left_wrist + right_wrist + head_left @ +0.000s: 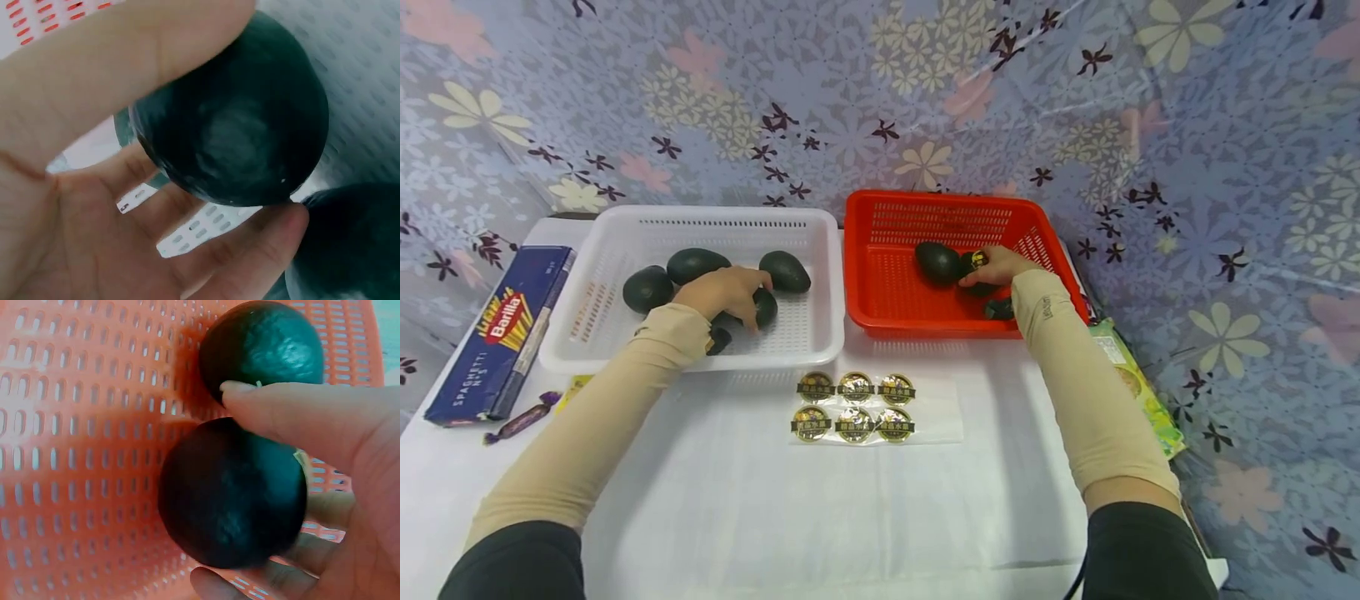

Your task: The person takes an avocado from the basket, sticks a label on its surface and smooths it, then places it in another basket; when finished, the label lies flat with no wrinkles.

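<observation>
My left hand (721, 293) reaches into the white basket (715, 218), thumb and fingers curled round a dark green avocado (240, 122). Around it in that basket lie more avocados (697, 265), one touching my fingertip in the left wrist view. Over in the red basket (887, 321), my right hand (1002, 265) grips another avocado (231, 497) between thumb and fingers. A black and gold sticker (976, 260) shows on this one, beside my fingers. A second avocado (262, 344) rests just beyond my thumb, and a further one (998, 308) lies partly under my wrist.
Black and gold round stickers (855, 387) lie on a clear sheet in front of the baskets. At the left are a blue spaghetti box (501, 333) and a purple-wrapped candy (523, 418). A green and yellow packet (1138, 387) lies past my right forearm.
</observation>
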`<state>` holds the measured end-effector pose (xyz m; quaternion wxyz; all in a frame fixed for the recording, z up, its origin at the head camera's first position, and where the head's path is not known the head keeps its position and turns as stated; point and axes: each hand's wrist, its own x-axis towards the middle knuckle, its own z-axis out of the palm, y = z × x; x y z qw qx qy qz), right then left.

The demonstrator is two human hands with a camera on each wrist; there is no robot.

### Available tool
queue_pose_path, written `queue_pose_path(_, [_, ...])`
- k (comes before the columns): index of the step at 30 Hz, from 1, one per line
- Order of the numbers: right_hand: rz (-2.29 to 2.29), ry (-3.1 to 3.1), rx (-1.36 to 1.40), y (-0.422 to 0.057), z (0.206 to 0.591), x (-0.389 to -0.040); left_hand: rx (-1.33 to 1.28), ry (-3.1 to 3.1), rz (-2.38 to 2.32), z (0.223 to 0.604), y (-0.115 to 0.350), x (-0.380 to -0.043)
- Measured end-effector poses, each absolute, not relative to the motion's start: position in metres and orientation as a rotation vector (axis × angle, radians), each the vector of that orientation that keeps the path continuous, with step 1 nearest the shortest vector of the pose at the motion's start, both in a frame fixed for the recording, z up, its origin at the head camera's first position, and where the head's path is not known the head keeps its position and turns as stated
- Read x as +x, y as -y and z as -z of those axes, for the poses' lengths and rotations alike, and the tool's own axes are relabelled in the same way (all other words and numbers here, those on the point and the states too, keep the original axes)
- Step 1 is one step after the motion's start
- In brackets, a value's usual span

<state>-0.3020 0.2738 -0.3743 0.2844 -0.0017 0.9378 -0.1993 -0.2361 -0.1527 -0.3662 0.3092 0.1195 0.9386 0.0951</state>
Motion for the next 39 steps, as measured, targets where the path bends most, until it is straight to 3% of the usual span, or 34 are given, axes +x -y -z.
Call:
queue_pose_path(7, [0.398, -2.545, -0.079, -0.276, 0.341, -0.289, 0.382, -2.44, -0.243, 0.361, 0.15, -0.234])
queue_pose_path(12, [0.364, -2.634, -0.206, -0.269, 0.317, -0.272, 0.452, -2.402, -0.486, 0.357, 0.16, -0.233])
queue_pose_path(20, [0.506, -2.773, -0.619, -0.236, 0.302, -0.199, 0.571, -2.214, -1.203, 0.333, 0.18, -0.206])
queue_pose_path(24, [0.556, -2.714, -0.866, -0.218, 0.313, -0.159, 0.642, -1.973, -1.587, 0.333, 0.187, -0.182])
queue_pose_path(28, [0.58, -2.608, -0.899, -0.207, 0.339, -0.136, 0.617, -1.886, -1.775, 0.338, 0.179, -0.159])
queue_pose_path(32, [0.589, -2.62, -0.739, -0.202, 0.376, -0.132, 0.611, -2.078, -1.674, 0.343, 0.159, -0.136])
queue_pose_path(39, [0.681, -2.617, -0.45, -0.199, 0.418, -0.133, 0.947, -2.131, -1.335, 0.359, 0.119, -0.108])
